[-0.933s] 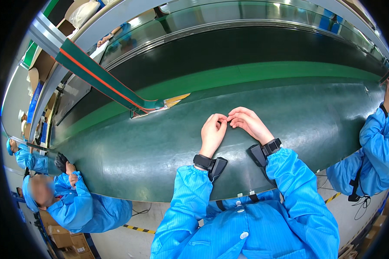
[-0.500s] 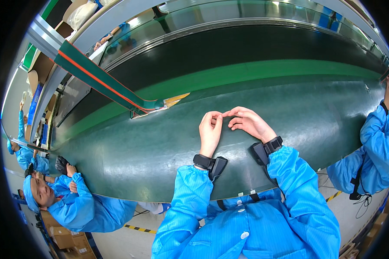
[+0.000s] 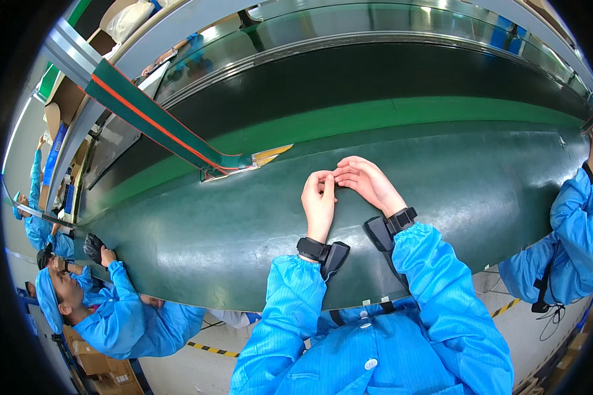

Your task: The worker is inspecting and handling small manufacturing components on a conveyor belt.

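Observation:
Both hands hover above the green work surface (image 3: 263,230), their fingertips meeting in front of me. My left hand (image 3: 318,209) is closed, thumb against its curled fingers; whatever lies between them, if anything, is too small or hidden. From the right, my right hand (image 3: 372,184) reaches over with loosely bent, mostly extended fingers, their tips touching the left fingertips. No object shows in it, and its thumb is hidden. Black straps with dark box-shaped units circle both wrists, below the blue sleeves.
A green strip with orange edges (image 3: 158,122) slants down to the bench at left, ending by a yellowish piece (image 3: 272,155). Behind the bench runs a dark conveyor belt (image 3: 349,72). Co-workers in blue sit at left (image 3: 118,316) and right (image 3: 573,217).
My right hand has shifted left and turned, its fingers drawing closer together over the left fingertips. My left hand has barely moved. The co-worker at left has turned their head.

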Motion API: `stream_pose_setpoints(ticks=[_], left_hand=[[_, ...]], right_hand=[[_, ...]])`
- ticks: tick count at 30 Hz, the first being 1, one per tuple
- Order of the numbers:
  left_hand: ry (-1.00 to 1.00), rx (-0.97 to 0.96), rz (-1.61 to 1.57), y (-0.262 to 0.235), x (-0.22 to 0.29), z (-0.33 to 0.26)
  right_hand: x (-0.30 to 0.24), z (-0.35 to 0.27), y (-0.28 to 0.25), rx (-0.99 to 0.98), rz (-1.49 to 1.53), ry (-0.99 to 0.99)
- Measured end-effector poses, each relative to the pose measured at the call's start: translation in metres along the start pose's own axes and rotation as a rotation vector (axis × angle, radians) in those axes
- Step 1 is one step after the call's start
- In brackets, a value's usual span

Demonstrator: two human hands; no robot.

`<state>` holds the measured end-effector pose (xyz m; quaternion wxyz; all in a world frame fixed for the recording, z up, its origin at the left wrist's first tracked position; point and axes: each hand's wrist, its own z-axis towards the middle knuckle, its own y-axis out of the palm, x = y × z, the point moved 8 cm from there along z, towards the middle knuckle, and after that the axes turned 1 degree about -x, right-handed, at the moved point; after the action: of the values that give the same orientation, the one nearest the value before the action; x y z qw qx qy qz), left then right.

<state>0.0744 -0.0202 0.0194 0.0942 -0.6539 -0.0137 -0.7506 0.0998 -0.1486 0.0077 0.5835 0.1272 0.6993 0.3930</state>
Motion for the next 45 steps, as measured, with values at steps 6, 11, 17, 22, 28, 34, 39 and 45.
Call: stream_pose_setpoints(ticks=[6, 11, 17, 22, 28, 34, 39, 45], left_hand=[[-0.009, -0.021, 0.043, -0.002, 0.000, -0.003], [0.058, -0.007, 0.024, 0.000, -0.001, -0.002], [0.051, -0.003, 0.014, 0.000, -0.004, -0.003], [0.021, -0.011, -0.017, 0.003, -0.002, -0.006], [0.057, -0.028, 0.012, 0.005, -0.007, -0.003], [0.145, 0.025, 0.074, -0.003, 0.004, -0.003], [0.168, 0.026, 0.069, 0.004, 0.010, -0.008], [0.113, -0.011, 0.041, 0.005, 0.009, -0.012]], right_hand=[[0.003, -0.001, 0.001, -0.004, 0.023, -0.003], [0.000, -0.004, 0.002, -0.016, 0.039, -0.018], [0.000, -0.004, 0.003, -0.036, 0.028, -0.028], [-0.002, -0.006, 0.000, -0.030, 0.023, -0.020], [-0.002, -0.003, -0.001, -0.010, 0.016, -0.017], [0.003, 0.001, 0.004, -0.041, 0.010, -0.032], [-0.002, -0.007, 0.002, -0.036, -0.057, -0.048], [-0.001, -0.008, 0.002, -0.031, -0.091, -0.050]])
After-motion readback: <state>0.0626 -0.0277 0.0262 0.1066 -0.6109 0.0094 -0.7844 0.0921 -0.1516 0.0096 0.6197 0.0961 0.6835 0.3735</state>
